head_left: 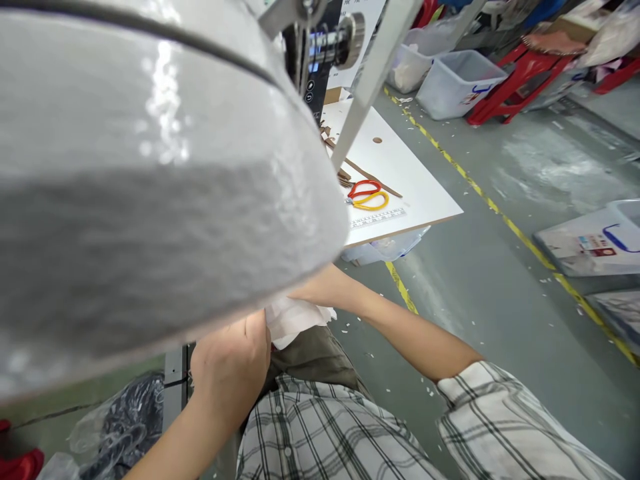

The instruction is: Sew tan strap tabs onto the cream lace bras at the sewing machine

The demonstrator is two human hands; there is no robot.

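A large white sewing machine head (175,220) fills the upper left and hides part of both hands. Below its lower edge, my left hand (231,357) is curled closed at the side of a piece of white cloth (293,321), apparently gripping its edge. From the other side my right hand (316,288) reaches in over the same cloth, its fingers out of sight behind the machine head. The cloth hangs loosely in folds above my lap.
On the white tabletop (425,193) lie scissors (369,195) with red and yellow handles, a clear ruler (380,217) and brown strips (373,175). Plastic bins (457,83) and a red stool (520,80) stand beyond. A plastic bag (120,420) sits at lower left.
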